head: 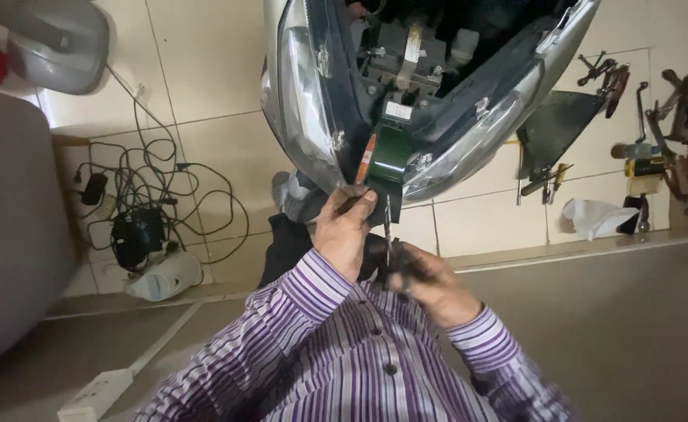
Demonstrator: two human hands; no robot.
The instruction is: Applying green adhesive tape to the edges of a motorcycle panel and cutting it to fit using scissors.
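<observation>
Where hands (383,246) meet: screwdriver (388,227) (upright)

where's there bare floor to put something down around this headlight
Bare grey floor lies right of the right hand. Crowded: tangled cables on the left, tools on the tiles far right, headlight above the left hand.

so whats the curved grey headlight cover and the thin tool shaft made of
The curved grey headlight cover looks like clear moulded plastic, glossy with soft reflections, slightly hazed. The thin tool shaft seems bare metal, judging by its bright narrow glint; the right hand grips it.
</observation>
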